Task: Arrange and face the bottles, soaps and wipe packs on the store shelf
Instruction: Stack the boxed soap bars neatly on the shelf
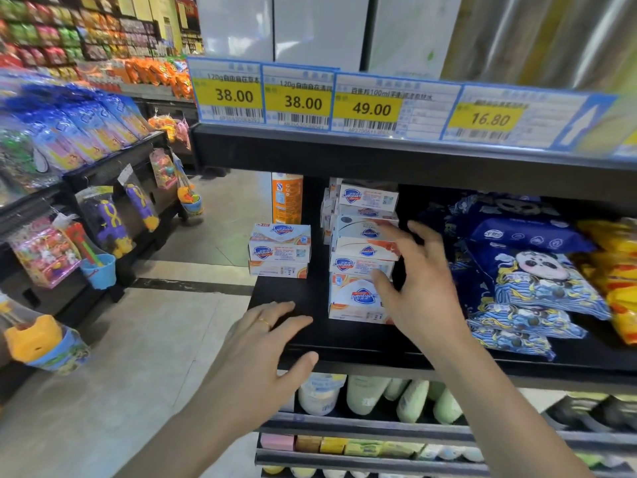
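Note:
A tall stack of white soap boxes [362, 257] stands on the black shelf [344, 343]. My right hand [424, 288] is spread in front of the stack's right side, fingers straight, thumb at the bottom box [355, 298]. A short pile of soap boxes [279, 248] sits further left, with an orange bottle [286, 198] behind it. My left hand [262, 353] hovers flat over the shelf's front left edge, holding nothing. Blue wipe packs with a panda print [531, 270] lie to the right of the stack.
Yellow packs [617, 270] lie at the far right. Price tags [365, 105] line the shelf above. Pale green bottles [413, 398] and coloured soap bars [331, 445] fill the lower shelves. A toy rack [103, 215] stands across the aisle on the left.

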The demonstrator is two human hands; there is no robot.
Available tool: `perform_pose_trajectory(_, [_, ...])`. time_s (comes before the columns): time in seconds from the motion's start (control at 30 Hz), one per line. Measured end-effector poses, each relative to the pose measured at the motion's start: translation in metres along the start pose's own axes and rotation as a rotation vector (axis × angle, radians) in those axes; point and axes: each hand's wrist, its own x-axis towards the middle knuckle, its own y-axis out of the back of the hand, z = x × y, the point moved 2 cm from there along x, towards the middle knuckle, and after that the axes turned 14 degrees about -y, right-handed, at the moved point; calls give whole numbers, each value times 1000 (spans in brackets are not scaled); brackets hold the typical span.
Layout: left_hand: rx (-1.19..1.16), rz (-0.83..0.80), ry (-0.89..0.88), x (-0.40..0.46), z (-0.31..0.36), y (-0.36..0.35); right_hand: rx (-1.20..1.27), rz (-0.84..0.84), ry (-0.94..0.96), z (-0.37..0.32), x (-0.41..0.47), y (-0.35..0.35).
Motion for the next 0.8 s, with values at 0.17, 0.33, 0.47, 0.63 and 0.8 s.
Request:
perform_pose_trajectory(0.17, [-29,5,18,-1,-1,-1,-122,-103,-1,0,23,-12])
perform_pose_trajectory(0.33, [-46,10,26,-2,-1,-3,-9,-16,40,5,26,-11])
perform_pose_trajectory(0.47, [-81,5,31,-1,-1,0,39,14,82,4,12,-6])
perform_pose_trajectory(0.63, [-443,231,127,6,1,17,100,43,217,-5,-30,1])
perform_pose_trajectory(0.8, [-710,289,35,17,13,30,124,25,310,-11,-64,-1])
